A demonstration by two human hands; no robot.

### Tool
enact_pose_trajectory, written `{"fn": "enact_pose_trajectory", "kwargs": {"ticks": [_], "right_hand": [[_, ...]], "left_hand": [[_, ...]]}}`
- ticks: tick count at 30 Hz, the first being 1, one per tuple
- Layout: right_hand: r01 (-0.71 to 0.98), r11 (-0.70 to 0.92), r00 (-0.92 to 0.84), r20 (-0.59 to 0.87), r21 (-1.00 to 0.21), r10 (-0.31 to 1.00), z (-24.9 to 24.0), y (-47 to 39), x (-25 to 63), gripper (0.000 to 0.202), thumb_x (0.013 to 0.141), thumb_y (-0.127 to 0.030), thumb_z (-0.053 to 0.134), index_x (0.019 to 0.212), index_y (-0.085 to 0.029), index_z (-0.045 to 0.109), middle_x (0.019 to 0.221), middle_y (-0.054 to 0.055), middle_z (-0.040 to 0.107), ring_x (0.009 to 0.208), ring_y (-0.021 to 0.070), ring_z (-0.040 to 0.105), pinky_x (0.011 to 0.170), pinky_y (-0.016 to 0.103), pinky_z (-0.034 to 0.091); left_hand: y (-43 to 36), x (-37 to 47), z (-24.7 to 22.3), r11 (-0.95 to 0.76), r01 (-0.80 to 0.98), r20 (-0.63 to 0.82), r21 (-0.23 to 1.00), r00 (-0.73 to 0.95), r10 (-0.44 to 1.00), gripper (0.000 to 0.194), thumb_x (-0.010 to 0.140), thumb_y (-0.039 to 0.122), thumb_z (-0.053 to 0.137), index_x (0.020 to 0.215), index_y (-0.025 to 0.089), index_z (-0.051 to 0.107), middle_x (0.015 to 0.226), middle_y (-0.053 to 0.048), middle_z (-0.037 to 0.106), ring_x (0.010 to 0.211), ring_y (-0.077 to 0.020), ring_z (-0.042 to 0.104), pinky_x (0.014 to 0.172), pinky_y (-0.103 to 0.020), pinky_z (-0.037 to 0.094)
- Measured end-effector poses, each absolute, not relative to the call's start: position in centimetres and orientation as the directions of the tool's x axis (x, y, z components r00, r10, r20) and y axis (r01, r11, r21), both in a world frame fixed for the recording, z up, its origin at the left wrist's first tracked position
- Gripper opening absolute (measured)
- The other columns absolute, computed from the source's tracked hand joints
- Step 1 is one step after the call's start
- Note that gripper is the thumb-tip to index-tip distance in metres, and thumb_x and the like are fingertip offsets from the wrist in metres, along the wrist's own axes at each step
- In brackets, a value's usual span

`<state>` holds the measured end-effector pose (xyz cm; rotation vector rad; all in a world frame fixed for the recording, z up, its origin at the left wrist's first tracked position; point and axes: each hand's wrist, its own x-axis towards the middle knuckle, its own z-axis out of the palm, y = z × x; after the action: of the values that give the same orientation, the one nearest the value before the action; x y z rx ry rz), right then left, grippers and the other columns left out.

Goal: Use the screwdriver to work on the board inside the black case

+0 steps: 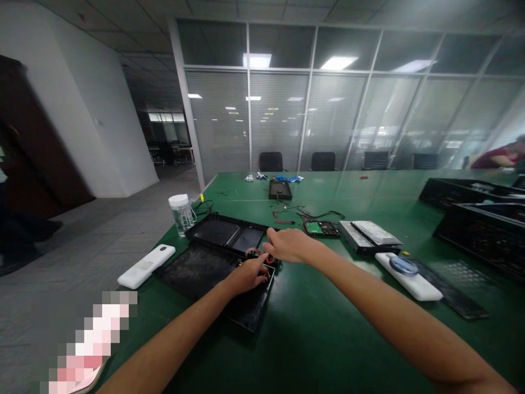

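Observation:
My left hand (249, 275) reaches over the right part of a flat black casing (197, 268), its fingers bent near small wires. Just above and to the right, my right hand (287, 244) has its fingers closed by the casing's right edge; what they pinch is too small to make out. Reddish wires (253, 251) and an orange-red bit (269, 259) show between the hands. Behind lies a black frame-like tray (223, 230), touching the casing.
On the green table (320, 328) are a clear jar (183, 216), a white device (146, 266), a green circuit board (315, 227), a drive stack (367, 235), another white device (410, 276) and black chassis (484, 230). A person (498, 156) is at far right.

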<state>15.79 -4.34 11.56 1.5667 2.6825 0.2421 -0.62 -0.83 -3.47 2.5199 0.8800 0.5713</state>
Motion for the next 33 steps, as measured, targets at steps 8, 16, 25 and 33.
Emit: {"fn": "enact_pose_trajectory", "kwargs": {"ticks": [8,16,25,33], "right_hand": [[0.864,0.487,-0.495,0.045,0.127,0.868,11.6,-4.4,15.8,0.043,0.086,-0.043,0.033,0.104,-0.011,0.055,0.093,0.017,0.066,0.084,0.0276,0.063,0.068,0.034,0.043],[0.820,0.486,-0.399,0.308,-0.301,0.864,6.9,-3.1,20.7,0.044,0.085,-0.052,0.034,0.076,-0.017,0.060,0.069,0.006,0.063,0.066,0.0169,0.058,0.059,0.025,0.039],[-0.348,0.225,0.324,0.108,-0.910,0.940,-4.2,0.6,32.2,0.027,0.073,-0.045,0.057,0.082,-0.019,0.054,0.068,0.000,0.057,0.044,0.0078,0.044,0.045,0.024,0.045],[0.158,0.404,0.169,0.428,-0.901,0.888,-2.2,-2.8,26.3,0.028,0.076,-0.041,0.054,0.064,-0.021,0.039,0.068,-0.001,0.053,0.057,0.0121,0.050,0.058,0.028,0.047]], "left_hand": [[-0.9,-0.6,-3.5,-0.712,0.481,0.245,0.512,0.712,0.658,0.057,0.076,0.011,0.057,0.126,0.015,0.030,0.093,-0.003,0.067,0.095,-0.0168,0.059,0.086,-0.029,0.041],[-1.4,-0.8,-3.0,-0.760,0.492,0.288,0.425,0.723,0.628,0.054,0.078,0.013,0.055,0.127,0.018,0.031,0.099,-0.004,0.064,0.103,-0.0167,0.054,0.094,-0.031,0.037],[-2.1,-1.0,-1.9,-0.799,0.488,0.195,0.351,0.797,0.572,0.038,0.079,0.014,0.055,0.116,0.021,0.047,0.088,-0.001,0.066,0.091,-0.0166,0.058,0.083,-0.026,0.040],[-2.2,-1.6,0.4,-0.816,0.469,0.128,0.338,0.836,0.534,0.045,0.078,0.023,0.058,0.122,0.025,0.047,0.092,-0.001,0.067,0.089,-0.0174,0.060,0.082,-0.026,0.040]]}}
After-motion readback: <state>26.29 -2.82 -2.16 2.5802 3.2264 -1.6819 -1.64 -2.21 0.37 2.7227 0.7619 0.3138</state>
